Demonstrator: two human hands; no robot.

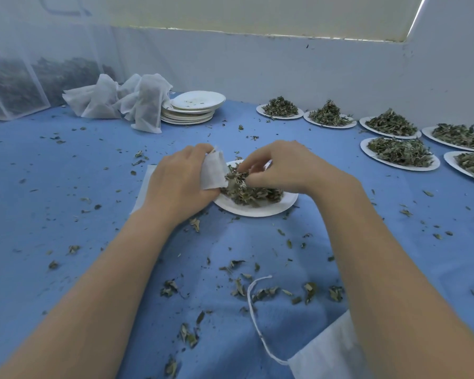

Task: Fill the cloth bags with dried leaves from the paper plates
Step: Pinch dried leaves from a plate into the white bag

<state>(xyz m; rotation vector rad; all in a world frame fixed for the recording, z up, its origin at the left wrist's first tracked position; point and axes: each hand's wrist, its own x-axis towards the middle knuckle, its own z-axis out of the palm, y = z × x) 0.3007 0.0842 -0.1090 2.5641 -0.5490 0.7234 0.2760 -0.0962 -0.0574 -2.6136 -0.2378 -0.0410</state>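
Observation:
A white paper plate (268, 207) lies in the middle of the blue cloth with a heap of dried leaves (253, 193) on it. My left hand (179, 181) grips a small white cloth bag (214, 173) at the plate's left edge, its mouth turned toward the leaves. My right hand (282, 168) curls over the heap and pinches some leaves right by the bag's mouth. Part of the bag is hidden under my left hand.
Several plates heaped with leaves (400, 153) line the right side. A stack of used plates (192, 110) and a pile of cloth bags (126, 102) sit at the back left. Another bag with a drawstring (323, 348) lies near me. Loose leaves litter the cloth.

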